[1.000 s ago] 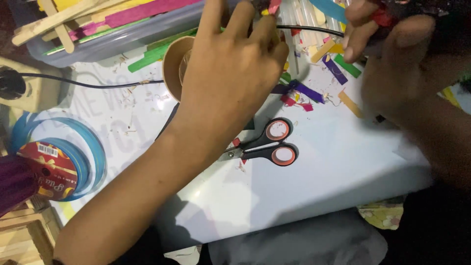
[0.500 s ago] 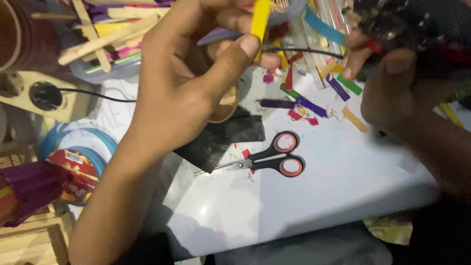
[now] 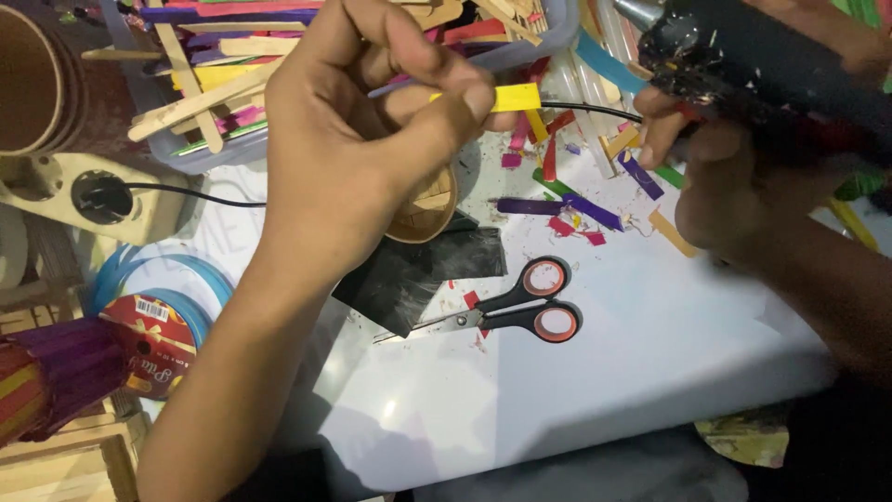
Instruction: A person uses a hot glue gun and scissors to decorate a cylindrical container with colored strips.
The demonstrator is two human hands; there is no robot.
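Left hand [image 3: 362, 139] raised over the far part of the white worktop [image 3: 650, 344], fingers [image 3: 446, 102] closed in a pinch on a short yellow craft stick [image 3: 509, 98], held roughly level and pointing toward the right. Right hand [image 3: 734, 186] at the far right corner, fingers wrapped around the grip of a dark glue gun [image 3: 771, 65], index finger curled at the red trigger; metal nozzle at the top edge of the view, just beside the yellow stick's free end but apart from it. Thin black cord [image 3: 595, 109] running from the gun behind the stick.

Under the left hand, a brown paper cup [image 3: 429, 209] lying on its side, touching a crumpled black sheet [image 3: 418, 270]. Near the middle of the worktop, black scissors [image 3: 506, 311] with orange-lined handles, blades shut, tips pointing left. Between scissors and glue gun, scattered cut stick pieces [image 3: 576, 200] in purple, red, green and tan. Along the far edge, a clear tub [image 3: 200, 153] heaped with plain and coloured craft sticks. At the left edge, a cream power strip [image 3: 56, 191] with a black plug in it, and nearer, a ribbon spool [image 3: 153, 344] with blue ribbon around it.
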